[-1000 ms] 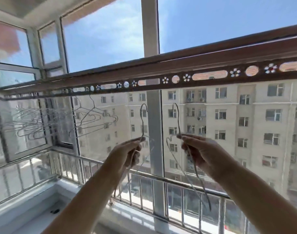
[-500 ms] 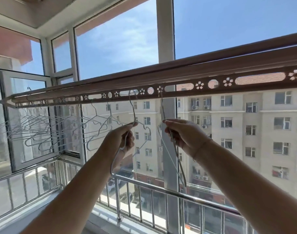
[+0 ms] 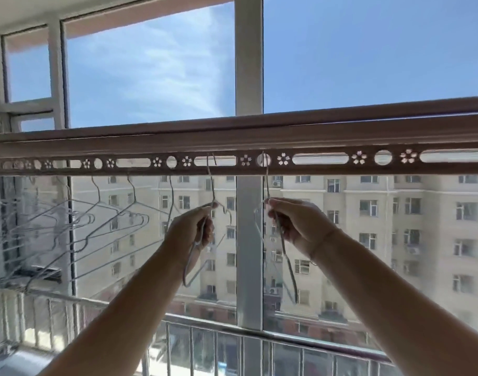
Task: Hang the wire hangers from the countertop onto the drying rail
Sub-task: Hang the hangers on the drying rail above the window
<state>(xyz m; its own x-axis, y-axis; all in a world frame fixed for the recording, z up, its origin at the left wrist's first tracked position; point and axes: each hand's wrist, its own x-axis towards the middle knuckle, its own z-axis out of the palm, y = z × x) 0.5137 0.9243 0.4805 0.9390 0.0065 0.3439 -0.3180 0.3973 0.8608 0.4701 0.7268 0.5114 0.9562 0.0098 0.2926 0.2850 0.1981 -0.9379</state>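
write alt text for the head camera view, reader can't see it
The left hand grips the left wire hanger and the right hand pinches the right wire hanger, both hooks up at cut-outs in the drying rail. More hung hangers crowd the rail further left; an apartment block stands outside.

hands [image 3: 191,232] holding hangers [image 3: 266,183], hooks [image 3: 211,161] in rail [image 3: 341,137] (perforated)

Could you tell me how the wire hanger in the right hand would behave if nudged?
Probably light: the right hand holds the wire hanger by a fingertip pinch. Likely springy, since the wire is thin. Its hook reaches a drying rail hole, so it would probably swing.
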